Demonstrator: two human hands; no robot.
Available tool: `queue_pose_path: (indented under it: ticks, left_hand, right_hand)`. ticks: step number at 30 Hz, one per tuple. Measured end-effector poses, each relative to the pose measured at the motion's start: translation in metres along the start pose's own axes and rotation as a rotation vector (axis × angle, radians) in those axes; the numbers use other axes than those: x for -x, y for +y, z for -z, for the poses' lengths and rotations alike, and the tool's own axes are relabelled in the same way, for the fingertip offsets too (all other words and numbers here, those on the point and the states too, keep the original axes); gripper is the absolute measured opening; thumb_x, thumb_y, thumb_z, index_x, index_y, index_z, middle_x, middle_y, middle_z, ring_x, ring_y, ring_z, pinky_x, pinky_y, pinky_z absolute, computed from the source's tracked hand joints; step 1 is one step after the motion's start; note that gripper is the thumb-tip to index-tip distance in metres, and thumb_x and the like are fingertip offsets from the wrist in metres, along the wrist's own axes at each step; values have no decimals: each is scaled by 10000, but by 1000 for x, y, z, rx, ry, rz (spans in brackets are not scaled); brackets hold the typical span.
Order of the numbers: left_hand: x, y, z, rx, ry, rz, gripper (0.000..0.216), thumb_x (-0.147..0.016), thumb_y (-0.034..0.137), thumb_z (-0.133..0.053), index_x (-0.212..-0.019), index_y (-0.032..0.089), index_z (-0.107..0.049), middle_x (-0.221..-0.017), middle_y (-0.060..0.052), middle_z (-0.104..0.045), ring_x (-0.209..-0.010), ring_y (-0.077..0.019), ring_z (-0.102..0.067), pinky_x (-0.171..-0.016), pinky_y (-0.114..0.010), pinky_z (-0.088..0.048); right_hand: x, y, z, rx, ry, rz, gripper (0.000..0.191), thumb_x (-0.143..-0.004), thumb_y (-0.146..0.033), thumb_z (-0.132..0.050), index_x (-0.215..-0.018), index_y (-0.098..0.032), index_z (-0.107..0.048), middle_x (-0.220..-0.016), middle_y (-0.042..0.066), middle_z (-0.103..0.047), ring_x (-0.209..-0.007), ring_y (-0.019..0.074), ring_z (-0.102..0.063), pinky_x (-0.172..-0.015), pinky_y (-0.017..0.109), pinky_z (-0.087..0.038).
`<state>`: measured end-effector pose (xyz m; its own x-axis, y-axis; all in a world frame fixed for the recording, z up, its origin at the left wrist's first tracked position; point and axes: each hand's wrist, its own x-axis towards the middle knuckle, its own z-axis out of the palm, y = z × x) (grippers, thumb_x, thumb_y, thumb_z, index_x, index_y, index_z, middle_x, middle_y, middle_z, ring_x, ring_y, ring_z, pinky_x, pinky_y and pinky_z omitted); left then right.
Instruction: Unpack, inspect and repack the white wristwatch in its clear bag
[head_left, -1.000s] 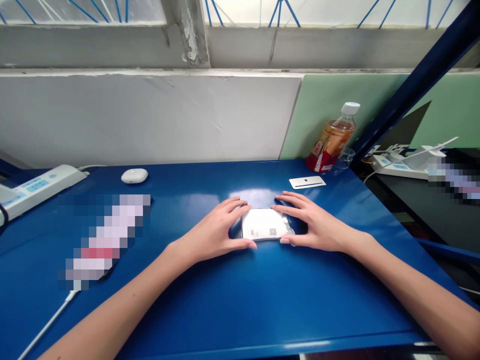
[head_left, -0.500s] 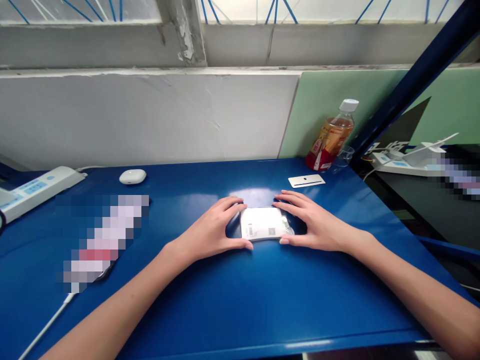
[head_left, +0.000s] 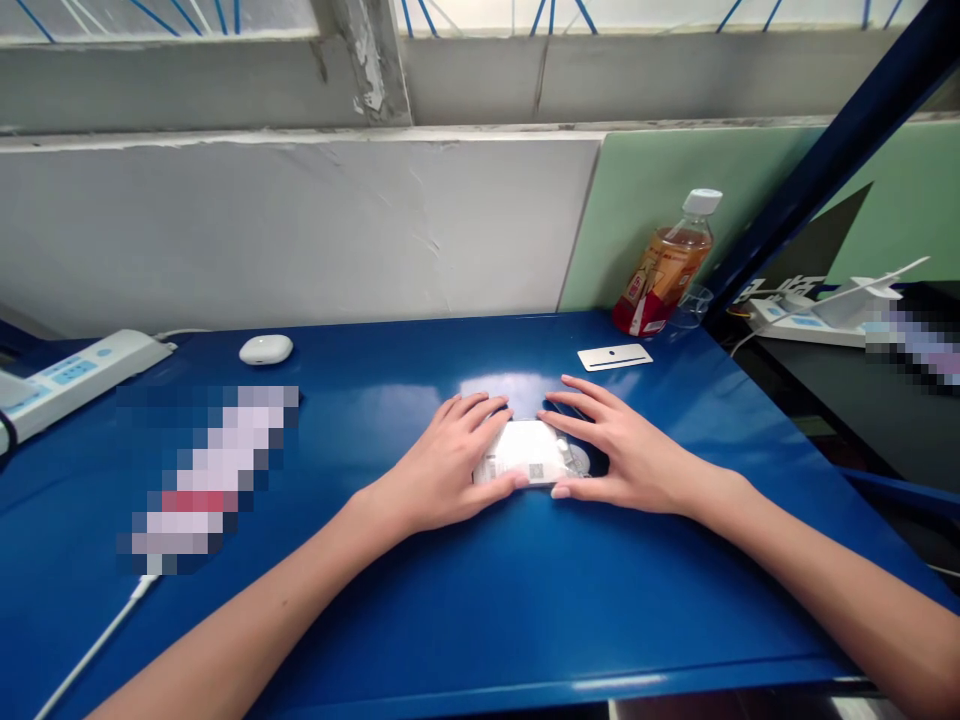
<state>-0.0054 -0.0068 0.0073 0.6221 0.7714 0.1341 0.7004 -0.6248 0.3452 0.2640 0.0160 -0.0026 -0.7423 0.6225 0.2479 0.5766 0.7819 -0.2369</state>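
A small flat white box [head_left: 529,445] in transparent plastic wrap lies on the blue tabletop in front of me. A square printed code shows on its face, and loose wrap bunches at its right end. My left hand [head_left: 461,460] covers the left end, thumb along the near edge and fingers over the far side. At the right end, my right hand [head_left: 622,445] spans the packet, its thumb at the near edge and index fingertip at the far edge. Its other fingers are spread.
Behind my right hand lie a white slotted card [head_left: 615,357] and a drink bottle [head_left: 664,270] near the wall. To the left are a white earphone case [head_left: 266,350], a blurred phone [head_left: 225,460] on a cable [head_left: 94,640], and a power strip [head_left: 90,375].
My left hand has slid right and now covers more of the box's left end. The right hand is nearly where it was, and the view has shifted slightly.
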Motion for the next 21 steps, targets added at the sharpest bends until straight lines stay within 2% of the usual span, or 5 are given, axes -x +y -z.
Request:
queue_pose_path:
  ticks: [6, 9, 13, 17, 21]
  left_hand:
    - [-3, 1, -5, 3, 11, -4, 637, -932, 538, -560, -1424, 142, -477, -1448, -154, -533, -1393, -359, -391, -1152, -552, -281]
    - [-3, 0, -5, 12, 21, -12, 623, -925, 529, -576, -1412, 151, -492, -1441, -146, -542, -1387, -360, -400, -1147, -553, -286]
    - [-2, 1, -5, 12, 17, -2, 622, -920, 538, -579, -1415, 172, -489, -1447, -131, -539, -1390, -356, -399, -1148, -552, -283]
    - [-3, 1, -6, 13, 17, 11, 620, -916, 538, -581, -1407, 171, -493, -1443, -133, -541, -1388, -355, -400, -1149, -556, -279]
    - [-3, 0, -8, 20, 32, 14, 614, -906, 528, -599, -1395, 168, -507, -1439, -138, -543, -1383, -356, -406, -1154, -563, -269]
  right_hand:
    - [0, -8, -1, -47, 93, 1, 508, -893, -454, -612, -1309, -163, -577, -1392, 192, -537, -1369, 378, -414, -1072, 561, -428]
    - [-1, -12, 2, -61, 129, -33, 396, -897, -322, -577, -1258, -160, -595, -1151, 168, -639, -1074, 308, -595, -890, 473, -529]
    - [-1, -17, 4, -30, 60, -79, 345, -908, -212, -493, -1223, -132, -611, -765, 69, -651, -717, 216, -582, -644, 339, -475]
    - [0, -20, 1, -6, 20, -60, 353, -916, -160, -418, -1197, -134, -629, -726, 58, -660, -639, 190, -584, -559, 288, -395]
    - [0, -23, -1, -41, 53, -63, 354, -913, -148, -399, -1161, -139, -652, -740, 68, -683, -624, 181, -592, -564, 278, -396]
